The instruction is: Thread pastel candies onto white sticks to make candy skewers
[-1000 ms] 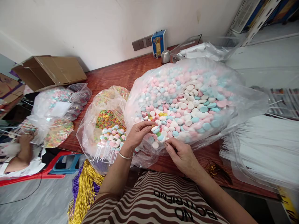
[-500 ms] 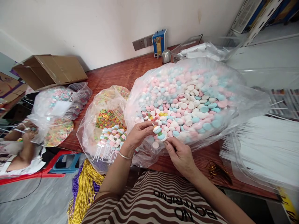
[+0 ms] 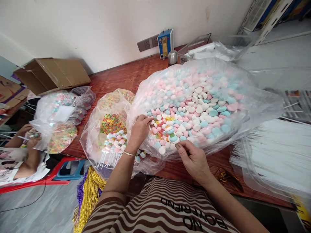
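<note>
My right hand [image 3: 194, 160] pinches the lower end of a short stack of candies [image 3: 171, 133], blue and white discs with a green ring between them. At the near left part of a big clear bag [image 3: 157, 81], my left hand [image 3: 141, 131] has its fingertips on or just over loose rings and discs; what they hold, if anything, is too small to make out. Pink, white and blue discs [image 3: 199, 106] fill the bag. Left of my left wrist, finished candy sticks [image 3: 116, 142] with white stems lie on a second bag of coloured rings [image 3: 113, 123].
White sticks [image 3: 277, 152] lie in a clear bag at the right. A cardboard box [image 3: 65, 72], a blue device [image 3: 165, 43] and a metal cup [image 3: 172, 57] stand along the wall. Another person's arms [image 3: 30, 158] are at the far left.
My left hand has let go of the candy stack and moved left to the loose rings and discs. My right hand still holds the stack, slightly further right.
</note>
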Available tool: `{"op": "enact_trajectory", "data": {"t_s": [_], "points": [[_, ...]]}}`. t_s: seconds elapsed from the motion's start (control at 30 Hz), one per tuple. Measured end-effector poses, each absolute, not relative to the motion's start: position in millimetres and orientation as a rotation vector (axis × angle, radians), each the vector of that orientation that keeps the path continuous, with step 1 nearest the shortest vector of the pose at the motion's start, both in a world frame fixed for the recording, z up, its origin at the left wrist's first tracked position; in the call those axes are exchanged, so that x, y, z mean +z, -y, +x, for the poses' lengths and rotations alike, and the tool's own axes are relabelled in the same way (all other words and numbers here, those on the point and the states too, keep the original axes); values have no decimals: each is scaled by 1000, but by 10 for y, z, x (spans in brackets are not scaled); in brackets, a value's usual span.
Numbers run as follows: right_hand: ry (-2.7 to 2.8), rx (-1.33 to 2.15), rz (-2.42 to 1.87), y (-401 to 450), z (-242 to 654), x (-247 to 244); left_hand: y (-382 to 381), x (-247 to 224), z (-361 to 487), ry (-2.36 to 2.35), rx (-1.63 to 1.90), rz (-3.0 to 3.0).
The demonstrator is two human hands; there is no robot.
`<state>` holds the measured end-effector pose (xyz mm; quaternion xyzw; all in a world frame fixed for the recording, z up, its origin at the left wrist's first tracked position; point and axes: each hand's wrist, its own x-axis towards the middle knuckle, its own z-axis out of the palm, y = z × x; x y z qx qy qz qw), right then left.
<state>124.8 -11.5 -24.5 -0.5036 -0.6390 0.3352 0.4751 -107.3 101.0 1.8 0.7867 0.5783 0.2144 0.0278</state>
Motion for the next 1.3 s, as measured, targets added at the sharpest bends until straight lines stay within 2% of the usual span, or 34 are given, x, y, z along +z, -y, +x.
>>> {"op": "enact_trajectory", "data": {"t_s": [0.1, 0.3, 0.4, 0.6, 0.83, 0.93, 1.1, 1.2, 1.3], "points": [[1589, 818, -1211, 100, 1241, -251, -1025, 12, -1067, -1719, 754, 2356], [1626, 855, -1173, 73, 1218, -220, -924, 54, -1016, -1508, 1107, 1737], [1632, 857, -1189, 75, 1216, -239, -919, 53, -1036, -1660, 1185, 1912], [1649, 863, -1197, 72, 1224, -275, -1006, 19, -1029, -1744, 844, 2411], [1649, 851, -1186, 74, 1229, -280, -1250, 62, -870, -1734, 585, 2495], [1651, 858, -1191, 76, 1235, -287, -1263, 79, -861, -1694, 605, 2479], [1650, 864, -1189, 60, 1228, -270, -1094, 67, -860, -1468, 1043, 1844], [1651, 873, -1196, 57, 1224, -258, -984, 71, -850, -1294, 1057, 1459], [1644, 874, -1198, 64, 1229, -265, -958, 54, -870, -1309, 1128, 1393]]}}
